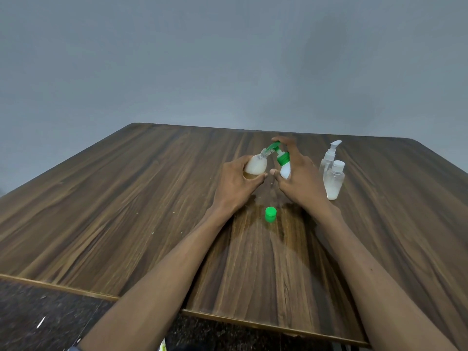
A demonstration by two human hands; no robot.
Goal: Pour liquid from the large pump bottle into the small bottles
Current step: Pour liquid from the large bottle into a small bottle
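My left hand (pixel 236 182) grips a small clear bottle (pixel 255 165) holding white liquid, tilted so its open neck meets the green pump nozzle. My right hand (pixel 297 173) holds the white pump bottle (pixel 285 168) with the green pump head (pixel 276 150), fingers laid over the top of the pump. A green cap (pixel 270 214) lies on the wooden table (pixel 126 211) in front of my hands.
Two small clear bottles stand right of my right hand: a capped bottle (pixel 334 182) partly filled with white liquid, and behind it a clear pump bottle (pixel 329 155). A wet patch (pixel 273 244) spreads on the table near the cap. A dark floor shows below the table's front edge.
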